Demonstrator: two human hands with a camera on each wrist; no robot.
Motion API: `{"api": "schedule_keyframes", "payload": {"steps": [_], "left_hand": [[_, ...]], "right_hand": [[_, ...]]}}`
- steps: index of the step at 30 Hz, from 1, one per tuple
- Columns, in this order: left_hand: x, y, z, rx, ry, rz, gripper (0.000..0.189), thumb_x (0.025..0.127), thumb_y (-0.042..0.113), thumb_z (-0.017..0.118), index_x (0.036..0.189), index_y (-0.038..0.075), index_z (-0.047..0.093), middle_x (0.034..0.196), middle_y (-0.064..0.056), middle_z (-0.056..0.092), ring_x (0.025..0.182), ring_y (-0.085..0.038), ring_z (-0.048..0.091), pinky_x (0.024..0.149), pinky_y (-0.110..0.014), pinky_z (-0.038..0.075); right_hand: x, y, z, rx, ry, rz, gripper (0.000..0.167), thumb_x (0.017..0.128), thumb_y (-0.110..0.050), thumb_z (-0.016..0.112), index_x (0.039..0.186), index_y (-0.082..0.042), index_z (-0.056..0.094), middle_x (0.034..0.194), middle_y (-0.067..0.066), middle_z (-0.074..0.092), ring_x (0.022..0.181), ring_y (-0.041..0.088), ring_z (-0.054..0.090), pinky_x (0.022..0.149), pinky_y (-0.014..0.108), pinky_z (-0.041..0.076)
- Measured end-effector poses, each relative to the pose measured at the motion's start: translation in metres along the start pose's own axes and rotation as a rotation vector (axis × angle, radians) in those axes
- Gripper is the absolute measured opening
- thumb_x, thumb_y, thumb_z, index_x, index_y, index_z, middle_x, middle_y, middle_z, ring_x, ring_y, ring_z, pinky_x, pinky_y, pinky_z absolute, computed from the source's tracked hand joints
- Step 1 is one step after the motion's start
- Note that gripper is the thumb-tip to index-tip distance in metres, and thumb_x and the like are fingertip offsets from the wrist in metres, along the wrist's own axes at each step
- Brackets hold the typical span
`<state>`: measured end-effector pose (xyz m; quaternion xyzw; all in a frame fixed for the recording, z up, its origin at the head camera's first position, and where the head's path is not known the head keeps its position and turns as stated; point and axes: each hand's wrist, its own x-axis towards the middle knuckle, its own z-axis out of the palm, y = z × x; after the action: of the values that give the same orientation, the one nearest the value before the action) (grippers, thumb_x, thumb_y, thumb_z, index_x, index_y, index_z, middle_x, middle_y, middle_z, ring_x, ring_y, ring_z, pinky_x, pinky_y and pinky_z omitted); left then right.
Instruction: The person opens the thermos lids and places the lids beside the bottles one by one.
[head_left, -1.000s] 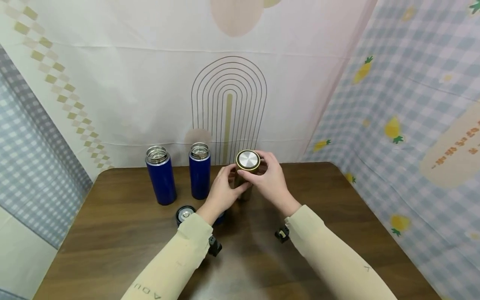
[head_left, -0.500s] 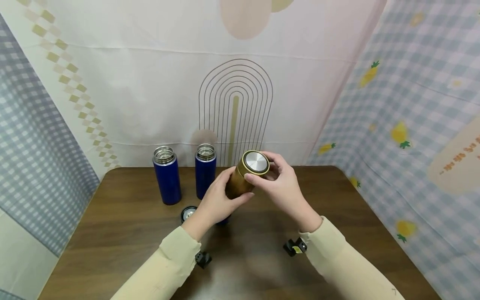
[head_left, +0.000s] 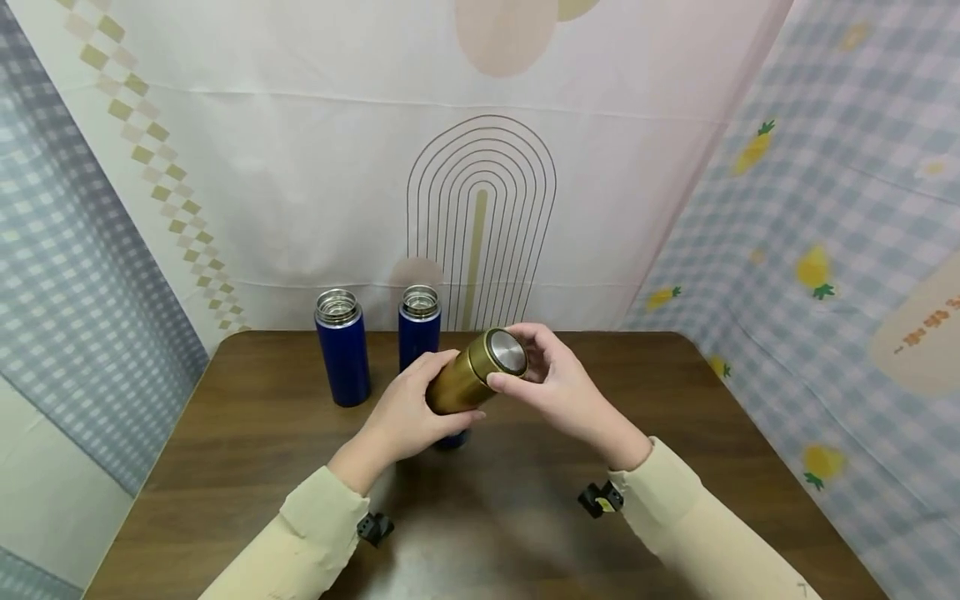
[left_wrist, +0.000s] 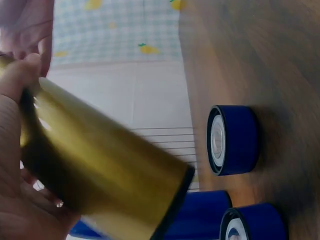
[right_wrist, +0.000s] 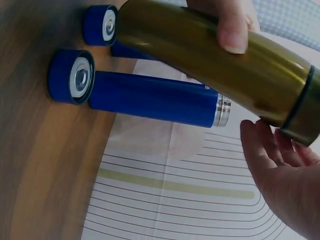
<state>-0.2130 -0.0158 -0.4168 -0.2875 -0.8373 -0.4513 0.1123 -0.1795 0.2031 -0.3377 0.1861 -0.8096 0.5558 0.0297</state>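
A gold thermos [head_left: 455,385] is held tilted above the table, its silver-topped lid [head_left: 507,351] leaning up to the right. My left hand [head_left: 397,415] grips the body, with the thumb below and fingers around the far side. On the lid, my right hand [head_left: 564,390] holds on with thumb in front and fingertips behind. The right wrist view shows the dark seam between lid and body, and the left thumb [right_wrist: 233,39] pressed along the gold side. The thermos's base [left_wrist: 175,200] points down toward the table in the left wrist view.
Two open blue thermoses [head_left: 343,354] [head_left: 418,332] stand upright at the back left, steel necks bare. Two blue lids [left_wrist: 235,140] [left_wrist: 257,222] lie underside up in front of them. A patterned cloth [head_left: 315,183] hangs behind the wooden table [head_left: 247,467].
The gold thermos has gone from upright to tilted, its base swinging left and its lid to the right. Both hands have kept hold of it, and the left hand has moved left.
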Motion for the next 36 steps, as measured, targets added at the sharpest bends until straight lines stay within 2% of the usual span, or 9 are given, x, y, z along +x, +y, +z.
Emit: {"api": "schedule_keyframes", "payload": {"steps": [4, 8, 10, 14, 17, 21, 28, 36], "left_hand": [[-0.001, 0.000, -0.001, 0.157, 0.046, 0.056, 0.071, 0.069, 0.047, 0.084, 0.130, 0.028, 0.054, 0.111, 0.007, 0.054, 0.095, -0.016, 0.051, 0.082, -0.038, 0.042], [-0.003, 0.003, -0.002, 0.372, 0.091, 0.114, 0.075, 0.068, 0.046, 0.084, 0.133, 0.023, 0.054, 0.111, -0.001, 0.055, 0.098, -0.024, 0.051, 0.085, -0.043, 0.040], [-0.004, 0.004, -0.003, 0.447, 0.114, 0.138, 0.078, 0.066, 0.045, 0.085, 0.134, 0.022, 0.054, 0.112, -0.004, 0.055, 0.098, -0.027, 0.051, 0.086, -0.046, 0.040], [-0.008, 0.005, -0.006, 0.545, 0.167, 0.183, 0.082, 0.063, 0.043, 0.087, 0.134, 0.020, 0.054, 0.111, -0.006, 0.055, 0.097, -0.030, 0.051, 0.088, -0.048, 0.040], [-0.010, 0.005, -0.009, 0.578, 0.193, 0.221, 0.082, 0.062, 0.042, 0.088, 0.132, 0.018, 0.055, 0.109, -0.007, 0.056, 0.097, -0.031, 0.052, 0.086, -0.048, 0.041], [-0.014, 0.004, -0.012, 0.585, 0.199, 0.255, 0.079, 0.061, 0.042, 0.088, 0.130, 0.017, 0.057, 0.107, -0.006, 0.057, 0.095, -0.031, 0.053, 0.084, -0.048, 0.042], [-0.017, 0.001, -0.011, 0.569, 0.186, 0.274, 0.077, 0.061, 0.043, 0.087, 0.128, 0.017, 0.058, 0.107, -0.006, 0.058, 0.094, -0.031, 0.054, 0.084, -0.048, 0.043], [-0.018, -0.009, -0.016, 0.569, 0.170, 0.341, 0.070, 0.057, 0.044, 0.086, 0.117, 0.015, 0.064, 0.090, -0.003, 0.059, 0.075, -0.025, 0.055, 0.067, -0.040, 0.048]], "right_hand": [[0.002, 0.011, -0.001, -0.053, -0.010, 0.021, 0.058, 0.085, -0.020, 0.076, 0.133, -0.014, 0.044, 0.119, 0.009, 0.055, 0.102, 0.023, 0.059, 0.082, 0.037, 0.052], [0.002, 0.015, 0.000, -0.142, -0.005, 0.070, 0.062, 0.085, -0.034, 0.075, 0.137, -0.024, 0.042, 0.117, 0.009, 0.054, 0.099, 0.022, 0.060, 0.076, 0.036, 0.053], [0.001, 0.017, 0.001, -0.181, 0.000, 0.093, 0.064, 0.085, -0.039, 0.074, 0.138, -0.027, 0.041, 0.117, 0.009, 0.054, 0.095, 0.021, 0.061, 0.074, 0.036, 0.053], [0.001, 0.022, 0.004, -0.143, -0.033, 0.138, 0.063, 0.085, -0.042, 0.073, 0.138, -0.029, 0.042, 0.116, 0.010, 0.053, 0.089, 0.023, 0.063, 0.069, 0.038, 0.056], [0.000, 0.025, 0.006, -0.076, -0.081, 0.175, 0.058, 0.085, -0.040, 0.073, 0.134, -0.028, 0.045, 0.115, 0.011, 0.053, 0.089, 0.025, 0.064, 0.067, 0.038, 0.057], [-0.002, 0.027, 0.009, -0.050, -0.128, 0.198, 0.053, 0.085, -0.039, 0.074, 0.129, -0.026, 0.048, 0.111, 0.012, 0.055, 0.090, 0.025, 0.064, 0.069, 0.039, 0.057], [-0.004, 0.031, 0.009, -0.014, -0.187, 0.181, 0.051, 0.085, -0.034, 0.075, 0.128, -0.023, 0.048, 0.107, 0.014, 0.058, 0.087, 0.026, 0.064, 0.071, 0.043, 0.056], [-0.008, 0.032, 0.016, -0.127, -0.205, 0.096, 0.051, 0.083, -0.036, 0.076, 0.124, -0.025, 0.048, 0.104, 0.007, 0.060, 0.090, 0.021, 0.060, 0.072, 0.035, 0.055]]}}
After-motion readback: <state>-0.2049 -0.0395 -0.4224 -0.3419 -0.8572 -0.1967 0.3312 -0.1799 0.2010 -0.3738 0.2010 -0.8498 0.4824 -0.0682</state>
